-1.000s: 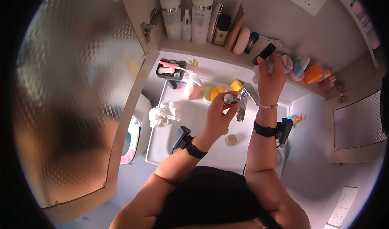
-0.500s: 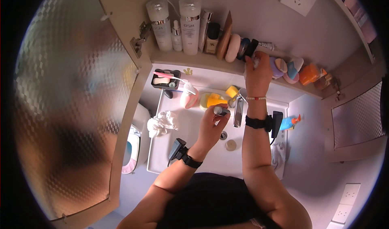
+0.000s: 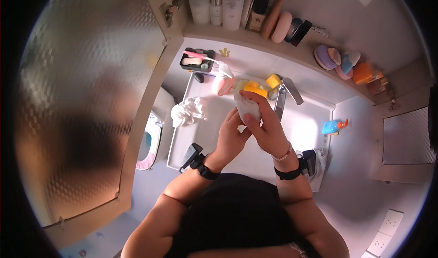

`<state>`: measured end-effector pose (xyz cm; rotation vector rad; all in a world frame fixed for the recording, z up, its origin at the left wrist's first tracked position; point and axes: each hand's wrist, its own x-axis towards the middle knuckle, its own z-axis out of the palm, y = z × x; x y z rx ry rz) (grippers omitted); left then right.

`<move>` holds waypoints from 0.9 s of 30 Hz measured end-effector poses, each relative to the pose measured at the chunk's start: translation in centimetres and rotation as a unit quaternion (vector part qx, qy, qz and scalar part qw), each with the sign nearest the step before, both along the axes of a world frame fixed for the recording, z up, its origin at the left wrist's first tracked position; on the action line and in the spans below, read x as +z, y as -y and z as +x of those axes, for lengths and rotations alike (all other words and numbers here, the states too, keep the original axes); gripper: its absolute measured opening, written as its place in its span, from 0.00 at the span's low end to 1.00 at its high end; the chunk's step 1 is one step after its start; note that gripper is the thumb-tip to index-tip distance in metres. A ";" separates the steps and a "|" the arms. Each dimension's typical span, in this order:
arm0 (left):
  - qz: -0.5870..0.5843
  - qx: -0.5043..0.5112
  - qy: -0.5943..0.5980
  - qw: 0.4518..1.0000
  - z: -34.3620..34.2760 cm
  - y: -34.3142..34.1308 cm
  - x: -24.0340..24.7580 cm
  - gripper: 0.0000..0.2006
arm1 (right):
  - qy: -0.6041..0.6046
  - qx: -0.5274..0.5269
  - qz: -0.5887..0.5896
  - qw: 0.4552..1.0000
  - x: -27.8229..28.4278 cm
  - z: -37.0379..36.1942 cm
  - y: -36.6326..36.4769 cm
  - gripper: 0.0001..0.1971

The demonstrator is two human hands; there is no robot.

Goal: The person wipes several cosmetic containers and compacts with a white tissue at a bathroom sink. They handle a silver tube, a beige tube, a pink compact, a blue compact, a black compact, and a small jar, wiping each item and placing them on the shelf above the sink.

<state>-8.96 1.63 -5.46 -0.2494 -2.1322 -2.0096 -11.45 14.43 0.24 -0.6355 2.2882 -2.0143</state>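
Over the washbasin (image 3: 214,141), my right hand (image 3: 269,128) is closed around a pale whitish, rounded thing (image 3: 247,108). Its exact kind does not show. Just beside and below it is my left hand (image 3: 232,137), fingers curled and touching or nearly touching the right hand. Whatever the left fingers hold is hidden. Behind the hands are the tap (image 3: 281,100), a yellow piece (image 3: 254,91) and a small yellow block (image 3: 273,80). A pink pump bottle (image 3: 223,83) stands left of these.
Above the basin runs an open cabinet shelf (image 3: 205,32) with bottles, compacts and several makeup sponges (image 3: 350,60). Its textured glass door (image 3: 91,121) swings out at left. A crumpled white cloth (image 3: 189,112) lies at the basin's left; a blue pump bottle (image 3: 334,126) is at right.
My right hand has come down from the shelf with the whitish thing and met my left hand. The small grey-capped cylinder earlier in my left hand no longer shows. The view has shifted downward.
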 end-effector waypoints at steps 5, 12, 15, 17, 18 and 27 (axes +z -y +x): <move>-0.154 0.014 0.035 0.987 3.5 2.7 1.3 0.20 | 0.031 0.046 0.009 0.998 -0.1 2.2 0.1 0.15; -0.116 0.028 0.004 0.993 6.6 3.9 2.4 0.13 | 0.185 0.018 -0.100 0.978 -0.5 3.5 1.4 0.11; 0.015 -0.040 0.043 0.998 7.2 4.6 2.6 0.18 | 0.245 0.031 -0.239 0.939 -0.2 4.0 1.7 0.15; 0.130 -0.064 0.079 0.986 7.8 4.8 2.6 0.25 | 0.283 0.058 -0.334 0.897 0.4 4.4 1.7 0.17; 0.187 -0.081 0.099 0.974 8.0 4.9 2.6 0.29 | 0.256 0.071 -0.346 0.900 0.6 4.8 1.9 0.19; 0.243 -0.028 0.030 0.969 8.5 5.4 3.4 0.28 | -0.006 0.062 -0.026 0.998 1.5 6.7 2.8 0.16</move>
